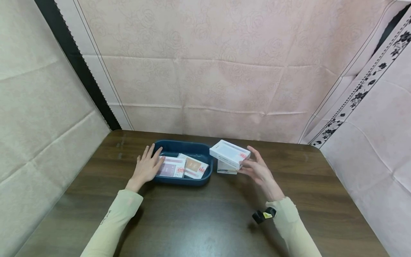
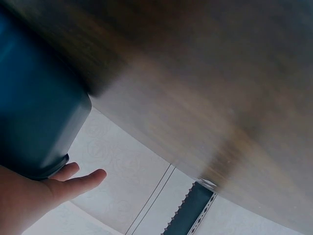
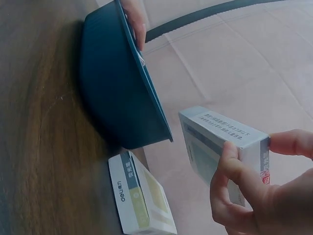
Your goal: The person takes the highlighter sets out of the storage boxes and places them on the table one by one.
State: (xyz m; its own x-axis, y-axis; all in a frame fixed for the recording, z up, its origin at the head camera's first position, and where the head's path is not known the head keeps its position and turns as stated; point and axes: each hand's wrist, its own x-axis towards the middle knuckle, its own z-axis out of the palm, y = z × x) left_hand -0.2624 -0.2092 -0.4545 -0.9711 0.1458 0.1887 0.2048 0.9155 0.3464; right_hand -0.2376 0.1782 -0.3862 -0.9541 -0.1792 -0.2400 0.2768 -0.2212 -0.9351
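My right hand (image 1: pixel 258 173) pinches a small white cardboard box (image 1: pixel 229 152) with a pale blue face and holds it above the table, just right of the dark blue bin (image 1: pixel 181 182). Beneath it a second white box (image 1: pixel 226 168) lies on the table; the right wrist view shows its yellow-green side and the print "deli" on this box (image 3: pixel 142 196). Inside the bin are a box with a purple panel (image 1: pixel 171 167) and another with a tan panel (image 1: pixel 195 167), leaning on each other. My left hand (image 1: pixel 146 167) rests on the bin's left rim, fingers spread, fingertips near the purple-panelled box.
The brown wooden table (image 1: pixel 192 217) extends toward me and to both sides. Behind it hangs a pale patterned cloth (image 1: pixel 205 85), with more cloth at left and right. A black device (image 1: pixel 264 215) is strapped at my right wrist.
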